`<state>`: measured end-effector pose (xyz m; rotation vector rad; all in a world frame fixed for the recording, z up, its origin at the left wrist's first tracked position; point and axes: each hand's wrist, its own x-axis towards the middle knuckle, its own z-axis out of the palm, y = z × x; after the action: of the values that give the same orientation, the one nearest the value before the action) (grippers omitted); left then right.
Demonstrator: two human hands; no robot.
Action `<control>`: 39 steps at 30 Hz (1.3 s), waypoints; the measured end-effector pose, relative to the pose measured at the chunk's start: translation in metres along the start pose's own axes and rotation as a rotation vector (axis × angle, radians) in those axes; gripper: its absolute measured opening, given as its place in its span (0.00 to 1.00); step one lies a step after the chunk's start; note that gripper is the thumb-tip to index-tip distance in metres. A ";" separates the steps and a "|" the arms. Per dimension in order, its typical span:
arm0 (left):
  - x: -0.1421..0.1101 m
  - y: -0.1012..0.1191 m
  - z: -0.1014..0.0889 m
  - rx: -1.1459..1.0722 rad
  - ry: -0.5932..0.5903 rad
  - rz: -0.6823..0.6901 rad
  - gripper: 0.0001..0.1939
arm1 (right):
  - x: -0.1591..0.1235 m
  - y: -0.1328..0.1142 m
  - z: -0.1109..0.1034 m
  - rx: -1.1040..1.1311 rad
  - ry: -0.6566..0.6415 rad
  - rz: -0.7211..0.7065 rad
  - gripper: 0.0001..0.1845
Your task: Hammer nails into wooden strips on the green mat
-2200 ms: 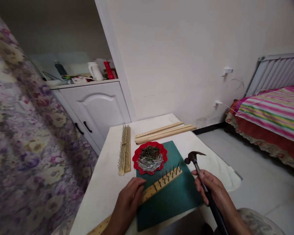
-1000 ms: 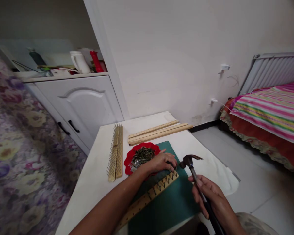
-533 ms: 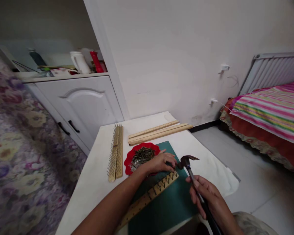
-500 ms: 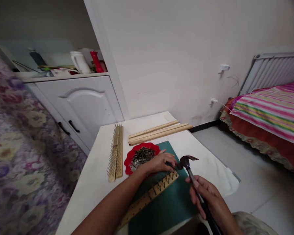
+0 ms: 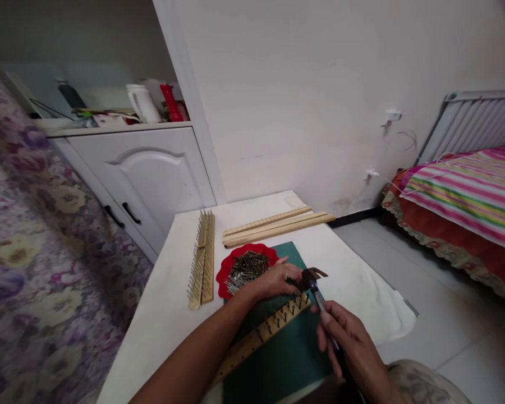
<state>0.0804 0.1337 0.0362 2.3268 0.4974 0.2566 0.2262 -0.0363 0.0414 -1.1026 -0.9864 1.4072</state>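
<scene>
My right hand point(image 5: 348, 332) is wrapped round the handle of a claw hammer point(image 5: 320, 300). The hammer's head is close against the fingertips of my left hand point(image 5: 281, 278), and its claw points right. Those left fingers are pinched together at the far end of a wooden strip point(image 5: 239, 356), on a nail mostly hidden by the fingers and hammer head. Several dark nails point(image 5: 278, 320) stand up along the strip's far part, while small holes mark its near part. Under the strip lies a green mat point(image 5: 294, 356). Beside my left wrist is a red scalloped dish point(image 5: 224, 269) full of loose nails point(image 5: 248, 266).
Strips studded with upright nails point(image 5: 202, 258) lie at the white table's point(image 5: 160, 314) left. Bare wooden strips point(image 5: 273, 229) lie at its back edge. A white cabinet point(image 5: 151, 174) and a flowered curtain point(image 5: 37, 269) stand left, a bed point(image 5: 467, 185) right.
The hammer in my right hand has moved a little left, nearer my left fingertips. My left hand stays at the strip's far end. The whole view has shifted slightly.
</scene>
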 end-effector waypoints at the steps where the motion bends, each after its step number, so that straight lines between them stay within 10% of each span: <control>1: 0.000 0.000 0.000 -0.003 0.003 -0.001 0.07 | 0.000 0.001 0.000 -0.013 -0.005 0.004 0.14; 31: 0.002 -0.013 0.002 0.056 -0.010 0.027 0.05 | -0.005 -0.005 -0.007 0.017 0.074 -0.029 0.16; 39: -0.045 0.027 -0.024 -0.017 0.366 -0.096 0.06 | -0.011 -0.006 -0.016 0.023 0.097 -0.071 0.16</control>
<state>0.0398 0.1115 0.0707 2.2375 0.7798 0.6441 0.2434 -0.0464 0.0448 -1.0982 -0.9287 1.2930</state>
